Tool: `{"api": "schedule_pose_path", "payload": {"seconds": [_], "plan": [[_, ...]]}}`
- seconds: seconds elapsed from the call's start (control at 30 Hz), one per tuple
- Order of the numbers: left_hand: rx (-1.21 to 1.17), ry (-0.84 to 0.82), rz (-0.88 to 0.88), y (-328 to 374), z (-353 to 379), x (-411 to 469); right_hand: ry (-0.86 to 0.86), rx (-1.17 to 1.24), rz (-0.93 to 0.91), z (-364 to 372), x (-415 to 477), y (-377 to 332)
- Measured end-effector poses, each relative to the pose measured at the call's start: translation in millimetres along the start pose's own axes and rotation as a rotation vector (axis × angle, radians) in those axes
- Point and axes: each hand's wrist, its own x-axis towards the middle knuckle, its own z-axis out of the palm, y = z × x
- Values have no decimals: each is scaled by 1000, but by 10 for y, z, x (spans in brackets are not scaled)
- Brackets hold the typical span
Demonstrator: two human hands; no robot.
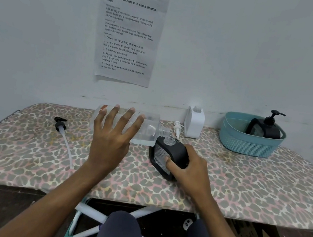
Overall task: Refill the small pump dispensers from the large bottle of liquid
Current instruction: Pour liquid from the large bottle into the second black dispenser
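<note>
Above the leopard-print board (244,186) the large clear bottle (149,131) is tipped sideways, its neck at the open mouth of the tilted black dispenser (174,155). The left hand (112,137) grips the bottle; the right hand (190,172) clasps the dispenser.

large bottle (149,131) partly behind left hand (112,137), lower half of far dispenser (269,127) behind basket (247,144) wall

views: head only | from: above the near edge of the board (244,186), wide-angle | faces: forward and down, wall (247,50) filling the upper half, board across the middle | near: left hand (109,143) on bottle (149,131) and right hand (192,172) on dispenser (176,153), close at frame centre | bottom edge: knees (120,233)
</note>
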Motion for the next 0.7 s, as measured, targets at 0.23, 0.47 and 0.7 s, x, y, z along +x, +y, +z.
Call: {"api": "schedule_pose_path", "payload": {"seconds": [0.23, 0.47, 0.7], "plan": [[-3, 1, 3, -4, -12, 13, 4, -4, 0, 2, 3, 6], [-4, -2, 4, 4, -8, 14, 2, -1, -3, 0, 4, 14], [7, 6, 9, 1, -1, 9, 13, -18, -11, 12, 13, 19]]}}
